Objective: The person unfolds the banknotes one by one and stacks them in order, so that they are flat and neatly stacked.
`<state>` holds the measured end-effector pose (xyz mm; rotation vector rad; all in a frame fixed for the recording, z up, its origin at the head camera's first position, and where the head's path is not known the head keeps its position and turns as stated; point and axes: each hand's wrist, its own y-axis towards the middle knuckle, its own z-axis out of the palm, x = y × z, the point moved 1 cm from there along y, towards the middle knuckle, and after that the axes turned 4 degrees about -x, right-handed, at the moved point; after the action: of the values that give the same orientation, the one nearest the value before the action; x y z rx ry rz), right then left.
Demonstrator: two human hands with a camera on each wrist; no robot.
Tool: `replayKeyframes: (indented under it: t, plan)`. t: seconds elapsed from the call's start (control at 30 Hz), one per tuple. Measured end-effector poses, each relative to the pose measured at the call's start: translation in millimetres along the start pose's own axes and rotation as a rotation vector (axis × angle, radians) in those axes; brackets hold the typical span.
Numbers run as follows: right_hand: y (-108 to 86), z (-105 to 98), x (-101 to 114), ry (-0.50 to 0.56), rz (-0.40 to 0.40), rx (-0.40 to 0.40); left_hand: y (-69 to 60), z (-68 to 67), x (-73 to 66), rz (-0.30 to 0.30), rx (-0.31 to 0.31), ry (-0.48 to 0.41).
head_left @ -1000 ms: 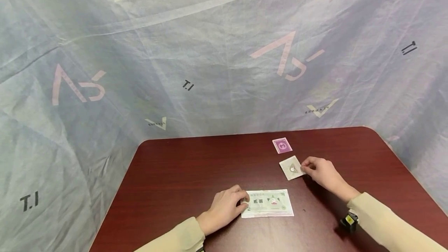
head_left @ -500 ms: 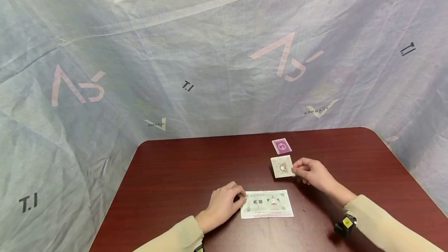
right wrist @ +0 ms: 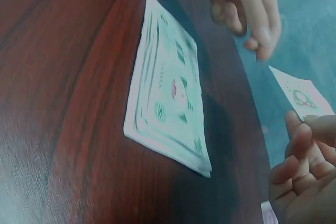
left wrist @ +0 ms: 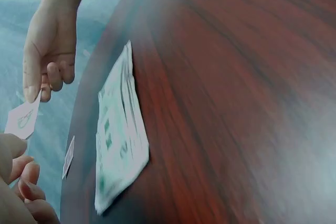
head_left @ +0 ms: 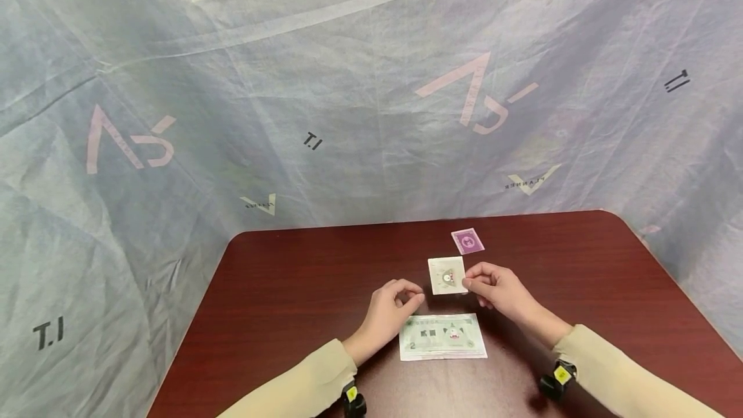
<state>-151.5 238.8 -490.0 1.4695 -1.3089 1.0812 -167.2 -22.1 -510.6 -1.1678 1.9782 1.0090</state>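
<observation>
My right hand [head_left: 502,290] pinches the right edge of a square, pale folded banknote [head_left: 444,273] between thumb and fingertips, raised above the table. A cartoon figure is printed on the side that shows. My left hand [head_left: 386,313] is close to the note's left side with fingers loosely bent; in the right wrist view a gap parts its fingertips from the note [right wrist: 303,97]. Below both hands lies a stack of pale green banknotes [head_left: 443,337], flat on the table, its layered edges visible in the right wrist view.
A small purple folded note [head_left: 467,241] lies farther back on the dark red-brown table [head_left: 313,276]. Grey printed fabric [head_left: 360,82] hangs behind the table and along its sides. Each wrist wears a small black device with a yellow mark.
My right hand has carried the folded banknote leftward and turned it straighter. My left hand has left the stack's left end and moved up and right toward the note.
</observation>
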Motion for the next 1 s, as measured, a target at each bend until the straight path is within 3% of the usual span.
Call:
replayKeyframes:
  t: [0.3, 0.6, 0.73, 0.87, 1.0]
  plan:
    - [-5.7, 15, 5, 0.040, -0.020, -0.008, 4.2, 11.0, -2.8, -0.073, 0.007, -0.054]
    - [-7.0, 19, -2, 0.004, -0.014, -0.008, 2.6, 9.5, -5.4, -0.055, -0.010, -0.080]
    - [-7.4, 18, -3, -0.171, -0.130, -0.085, 2.3, 7.4, -3.4, -0.033, -0.001, -0.065]
    - [-6.9, 16, 0, -0.376, -0.317, -0.189, 1.9, 5.5, -1.1, 0.001, 0.021, -0.023]
    - [-5.1, 15, 2, -0.497, -0.500, -0.220, 2.1, 4.4, -1.5, -0.001, 0.054, 0.014]
